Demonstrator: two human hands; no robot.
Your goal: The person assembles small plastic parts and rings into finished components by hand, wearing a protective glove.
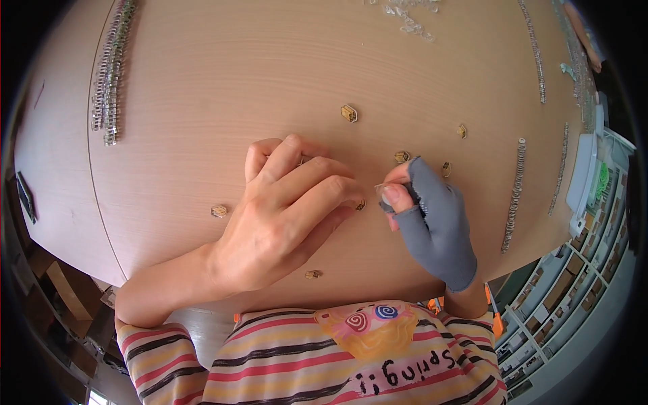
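Observation:
My left hand (280,216) is bare, its fingers bent over the table. Its thumb and index finger come together at a small dark-gold piece (361,204), partly covered by the fingertips. Something small and shiny glints between its other fingers, too covered to name. My right hand (432,229), in a grey glove with bare fingertips, pinches a small clear piece (385,192) between thumb and index finger, just right of the left fingertips. Beyond the right hand's fingers lies another gold piece with a dark pattern (402,156).
More small gold pieces lie around my hands, such as a pale-rimmed gold piece (349,113) farther off. Long rows of clear pieces (111,74) stand far left; thin rows of small rings (516,196) run along the right. A clear loose heap (408,17) lies at the far edge.

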